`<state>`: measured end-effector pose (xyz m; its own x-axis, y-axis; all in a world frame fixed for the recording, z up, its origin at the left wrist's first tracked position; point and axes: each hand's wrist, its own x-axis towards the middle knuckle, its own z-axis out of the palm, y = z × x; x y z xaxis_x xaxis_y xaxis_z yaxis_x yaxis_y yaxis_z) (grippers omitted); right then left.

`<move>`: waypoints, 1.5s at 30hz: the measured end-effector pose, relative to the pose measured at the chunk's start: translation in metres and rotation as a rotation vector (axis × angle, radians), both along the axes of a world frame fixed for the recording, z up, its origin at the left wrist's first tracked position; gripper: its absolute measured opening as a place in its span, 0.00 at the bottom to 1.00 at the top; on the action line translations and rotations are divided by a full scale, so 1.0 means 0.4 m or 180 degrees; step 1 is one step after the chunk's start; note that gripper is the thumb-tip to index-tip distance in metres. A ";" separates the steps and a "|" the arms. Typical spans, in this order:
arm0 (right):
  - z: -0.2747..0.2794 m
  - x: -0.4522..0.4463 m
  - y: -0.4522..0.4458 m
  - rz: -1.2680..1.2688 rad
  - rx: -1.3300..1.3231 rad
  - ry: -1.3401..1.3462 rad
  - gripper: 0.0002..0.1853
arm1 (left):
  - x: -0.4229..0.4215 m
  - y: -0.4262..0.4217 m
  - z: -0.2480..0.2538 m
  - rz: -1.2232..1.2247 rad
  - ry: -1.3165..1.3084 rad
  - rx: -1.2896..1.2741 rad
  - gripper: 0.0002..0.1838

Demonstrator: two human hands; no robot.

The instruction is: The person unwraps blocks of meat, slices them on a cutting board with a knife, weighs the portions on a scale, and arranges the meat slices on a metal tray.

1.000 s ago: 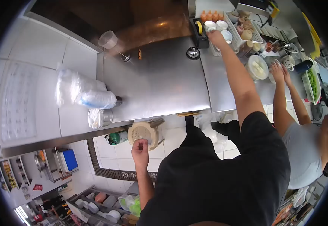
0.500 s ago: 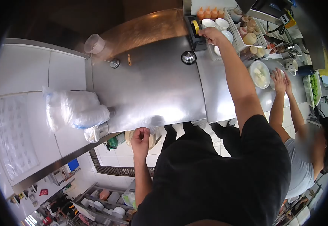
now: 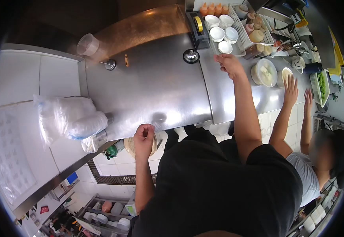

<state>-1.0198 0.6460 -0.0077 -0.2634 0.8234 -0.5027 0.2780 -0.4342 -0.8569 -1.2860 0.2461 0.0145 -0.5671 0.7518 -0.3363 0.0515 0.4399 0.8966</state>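
My left hand point(image 3: 144, 138) is closed in a pinch at the counter's front edge. Something clear and faint shows by its fingertips, too indistinct to name. Over the steel counter point(image 3: 152, 87), just in front of the stacked white bowls point(image 3: 224, 47), my right hand point(image 3: 229, 65) has its fingers curled together; whatever they may hold is hidden. The black tape dispenser point(image 3: 198, 33) with a yellow roll stands beyond it to the left, and a silver call bell point(image 3: 191, 56) sits nearer on that side.
Plastic-wrapped items point(image 3: 71, 118) stand at left beside a clear cup on a stand point(image 3: 88, 44). A white basket point(image 3: 254, 25) holds sauce bottles. At right, a co-worker's hands point(image 3: 290, 90) are near a round tub point(image 3: 285, 76) and a food container point(image 3: 264, 73). A stool point(image 3: 130, 147) is below.
My right hand has drawn back from the bowls and tape dispenser toward me. My left hand has risen to the counter edge. The co-worker's hands have moved apart. The view has shifted.
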 end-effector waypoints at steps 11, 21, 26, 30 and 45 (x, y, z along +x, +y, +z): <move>-0.049 0.052 -0.120 -0.0144 -0.0239 0.0101 0.12 | -0.016 0.010 -0.022 -0.0121 -0.0025 0.0152 0.04; -0.201 -0.058 -0.110 -0.0348 -0.0653 0.0187 0.11 | -0.013 0.030 0.015 -0.0214 0.0110 -0.0008 0.05; -0.200 -0.063 -0.093 -0.0352 -0.0698 0.0259 0.09 | -0.021 0.030 0.022 -0.0234 0.0202 0.0116 0.05; -0.214 -0.100 -0.071 -0.0510 -0.0899 0.0148 0.08 | -0.013 0.045 0.053 -0.0242 0.0301 0.0038 0.06; -0.280 -0.195 -0.026 -0.0887 -0.1993 0.0294 0.10 | -0.096 0.005 0.079 -0.0606 0.0029 0.0386 0.05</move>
<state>-1.0980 0.6356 -0.1198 -0.1488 0.4287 -0.8911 0.0222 -0.8995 -0.4364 -1.3245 0.2481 0.0459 -0.4138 0.8802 -0.2325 0.1316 0.3105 0.9414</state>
